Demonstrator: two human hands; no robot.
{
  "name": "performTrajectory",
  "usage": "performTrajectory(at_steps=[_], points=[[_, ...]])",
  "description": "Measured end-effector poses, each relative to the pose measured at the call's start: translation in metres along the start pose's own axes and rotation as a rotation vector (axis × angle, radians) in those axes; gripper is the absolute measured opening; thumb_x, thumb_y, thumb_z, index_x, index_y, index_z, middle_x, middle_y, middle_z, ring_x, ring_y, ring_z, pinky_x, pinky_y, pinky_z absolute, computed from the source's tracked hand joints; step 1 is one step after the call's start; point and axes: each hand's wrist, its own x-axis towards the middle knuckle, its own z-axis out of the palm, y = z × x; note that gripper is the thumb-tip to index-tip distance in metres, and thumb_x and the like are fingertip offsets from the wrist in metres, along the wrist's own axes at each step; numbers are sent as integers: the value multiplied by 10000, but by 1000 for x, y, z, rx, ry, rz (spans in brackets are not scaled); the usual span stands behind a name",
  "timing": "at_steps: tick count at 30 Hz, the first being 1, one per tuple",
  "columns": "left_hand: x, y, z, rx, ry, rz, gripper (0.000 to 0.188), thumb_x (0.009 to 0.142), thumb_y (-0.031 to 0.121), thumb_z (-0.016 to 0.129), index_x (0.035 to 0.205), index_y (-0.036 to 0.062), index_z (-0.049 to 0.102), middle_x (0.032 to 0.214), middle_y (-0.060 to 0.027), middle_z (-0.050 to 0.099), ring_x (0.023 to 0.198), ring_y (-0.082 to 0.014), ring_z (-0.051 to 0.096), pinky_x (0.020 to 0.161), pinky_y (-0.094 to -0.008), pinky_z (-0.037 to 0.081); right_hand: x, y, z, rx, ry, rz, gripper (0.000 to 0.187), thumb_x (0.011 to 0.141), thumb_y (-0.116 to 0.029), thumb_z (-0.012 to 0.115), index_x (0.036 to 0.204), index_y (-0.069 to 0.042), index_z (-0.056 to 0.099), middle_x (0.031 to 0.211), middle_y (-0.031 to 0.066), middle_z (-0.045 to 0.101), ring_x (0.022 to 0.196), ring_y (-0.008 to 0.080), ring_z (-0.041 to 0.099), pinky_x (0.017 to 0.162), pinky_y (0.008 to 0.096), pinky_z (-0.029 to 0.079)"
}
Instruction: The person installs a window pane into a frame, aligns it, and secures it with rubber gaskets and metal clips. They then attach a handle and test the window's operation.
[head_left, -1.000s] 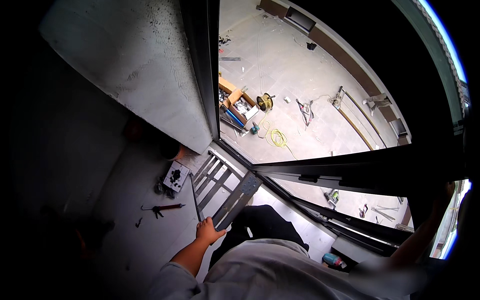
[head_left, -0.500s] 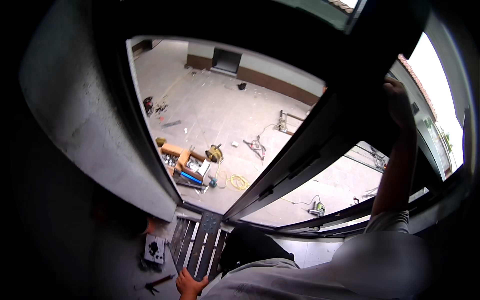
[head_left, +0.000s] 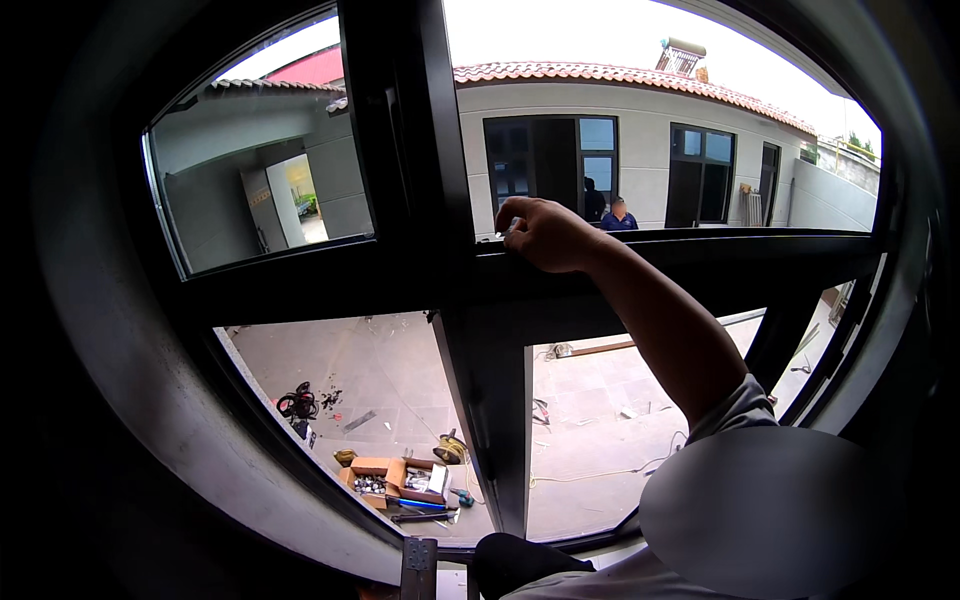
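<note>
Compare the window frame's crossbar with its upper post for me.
The crossbar runs sideways, while the upper post stands roughly upright. The right hand is at the crossbar; no hand shows at the upper post. Both are dark members of the same window frame.

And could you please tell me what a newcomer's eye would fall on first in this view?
Probably the right hand, raised near mid-picture at the dark crossbar of a large window frame. Beyond it, upper right, stands a pale building with a tiled roof, a person in a blue top before it. Lower left, open cardboard boxes sit outside near a yellowish reel.
</note>
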Motion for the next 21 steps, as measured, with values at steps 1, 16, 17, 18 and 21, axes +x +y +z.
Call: performTrajectory(at_steps=[1,16,17,18,21], points=[[8,-10,6,-19,11,38,1208,677,694,795,1479,-104,370,1432,-368,488,1355,-470,482,1133,-471,390,5,4,1,63,-42,-3,271,896,-149,624,1148,-61,672,1033,243,709,1019,353,688,924,404,527],[-1,57,-16,63,-24,80,1154,687,667,799,1464,-86,400,1431,-351,493,1343,-467,483,1124,-480,390,35,26,8,391,16,-45,219,909,-195,717,985,8,752,862,136,746,816,245,712,789,356,553],[0,61,-20,64,-25,86,1150,688,665,799,1464,-85,401,1430,-350,494,1341,-466,484,1123,-481,390,36,30,8,395,38,-43,236,921,-188,712,981,38,740,825,131,738,783,210,703,760,341,551],[-1,63,-21,67,-27,89,1147,689,663,799,1463,-84,402,1430,-349,494,1340,-466,485,1122,-482,391,35,29,8,400,46,-33,234,923,-188,709,989,36,737,826,129,737,785,209,704,759,342,551],[-1,71,-24,74,-33,101,1137,691,658,799,1461,-81,407,1428,-346,497,1337,-466,487,1119,-484,392,33,26,9,469,63,0,228,935,-186,696,1009,28,725,831,124,736,789,209,708,765,344,550]])
